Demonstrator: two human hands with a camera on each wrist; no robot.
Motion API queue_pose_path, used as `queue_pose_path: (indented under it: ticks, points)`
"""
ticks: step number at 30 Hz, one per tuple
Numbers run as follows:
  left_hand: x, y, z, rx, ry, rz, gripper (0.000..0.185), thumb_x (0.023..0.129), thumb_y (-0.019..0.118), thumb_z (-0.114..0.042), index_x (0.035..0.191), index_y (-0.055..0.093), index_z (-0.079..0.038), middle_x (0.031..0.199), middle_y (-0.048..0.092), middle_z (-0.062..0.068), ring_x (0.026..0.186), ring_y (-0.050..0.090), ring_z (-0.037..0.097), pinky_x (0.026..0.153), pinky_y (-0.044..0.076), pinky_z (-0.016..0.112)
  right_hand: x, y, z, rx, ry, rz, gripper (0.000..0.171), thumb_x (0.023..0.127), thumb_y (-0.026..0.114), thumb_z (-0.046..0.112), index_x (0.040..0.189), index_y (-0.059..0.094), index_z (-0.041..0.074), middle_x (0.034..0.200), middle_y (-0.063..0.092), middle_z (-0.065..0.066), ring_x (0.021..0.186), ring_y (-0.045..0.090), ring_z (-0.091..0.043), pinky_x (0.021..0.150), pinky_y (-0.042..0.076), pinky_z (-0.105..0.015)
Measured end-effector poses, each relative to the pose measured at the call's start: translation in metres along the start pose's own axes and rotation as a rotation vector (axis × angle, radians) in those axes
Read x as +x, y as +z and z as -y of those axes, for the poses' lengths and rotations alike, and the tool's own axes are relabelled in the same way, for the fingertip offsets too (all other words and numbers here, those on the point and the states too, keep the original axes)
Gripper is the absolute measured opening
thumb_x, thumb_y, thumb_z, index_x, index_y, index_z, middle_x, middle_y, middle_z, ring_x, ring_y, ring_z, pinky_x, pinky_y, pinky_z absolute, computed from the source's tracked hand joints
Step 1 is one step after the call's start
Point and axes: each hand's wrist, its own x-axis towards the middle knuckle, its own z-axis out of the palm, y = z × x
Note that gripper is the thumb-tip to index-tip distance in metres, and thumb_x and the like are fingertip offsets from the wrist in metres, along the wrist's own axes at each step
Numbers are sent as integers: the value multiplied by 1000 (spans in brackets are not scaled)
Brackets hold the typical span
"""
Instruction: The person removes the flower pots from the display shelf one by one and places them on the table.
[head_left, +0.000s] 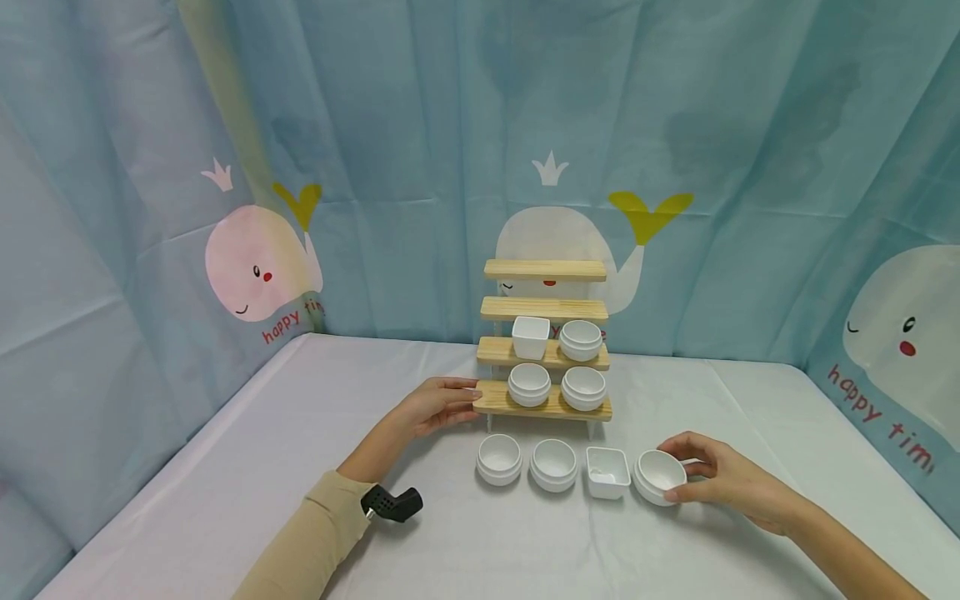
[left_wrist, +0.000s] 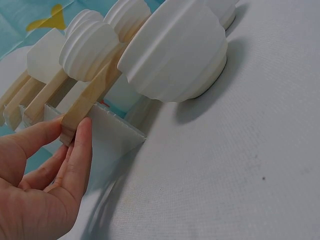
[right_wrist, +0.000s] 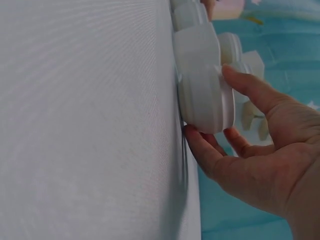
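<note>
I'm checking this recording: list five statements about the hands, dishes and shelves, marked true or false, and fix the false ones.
1. The left hand pinches the end of the lowest shelf. True.
2. Both hands grip wooden shelves. False: the right hand holds the rightmost bowl in the front row.
3. The front row of four includes one square dish. True.
4. The second shelf from the bottom carries two square dishes. False: that shelf carries a square cup and a round bowl.
5. The left forearm's sleeve is beige. True.
</note>
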Motion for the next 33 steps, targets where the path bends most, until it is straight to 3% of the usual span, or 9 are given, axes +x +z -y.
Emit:
queue_pose_path:
  ticks: [6, 11, 25, 28, 33]
  points:
    - [-1, 0, -1, -5, 3, 9, 49, 104, 64, 0, 150, 49, 11, 113, 69, 14, 87, 74, 14, 82, 67, 26, -1, -1, 0, 1, 6, 3, 65, 94, 79, 12, 146, 46, -8, 144, 47, -26, 106, 65, -13, 85, 59, -25]
    - [0, 1, 0, -10, 7, 13, 48, 104, 63, 1, 149, 49, 12, 110, 69, 13, 86, 74, 14, 81, 66, 25, -2, -5, 3, -31, 23, -14, 66, 95, 79, 14, 147, 45, -9, 149, 44, -34, 117, 61, -23, 86, 60, -26]
    - [1, 0, 1, -9, 4, 9, 50, 105, 63, -1, 150, 47, 12, 109, 69, 12, 84, 73, 13, 79, 66, 23, -5, -11, 9, -51, 23, -40, 63, 101, 72, 18, 149, 43, -9, 149, 49, -31, 128, 59, -39, 90, 59, -26]
    - [1, 0, 2, -11, 6, 10, 49, 104, 63, 0, 149, 48, 12, 109, 69, 12, 84, 73, 13, 78, 66, 23, -5, -13, 10, -52, 20, -53, 61, 102, 71, 18, 149, 44, -9, 150, 48, -32, 126, 63, -35, 91, 59, -25]
    - [2, 1, 2, -13, 14, 17, 48, 104, 62, 1, 149, 48, 13, 111, 69, 13, 85, 73, 13, 80, 66, 24, -7, -14, 11, -47, 11, -71, 60, 103, 70, 18, 150, 44, -8, 151, 47, -30, 118, 66, -11, 91, 59, -23]
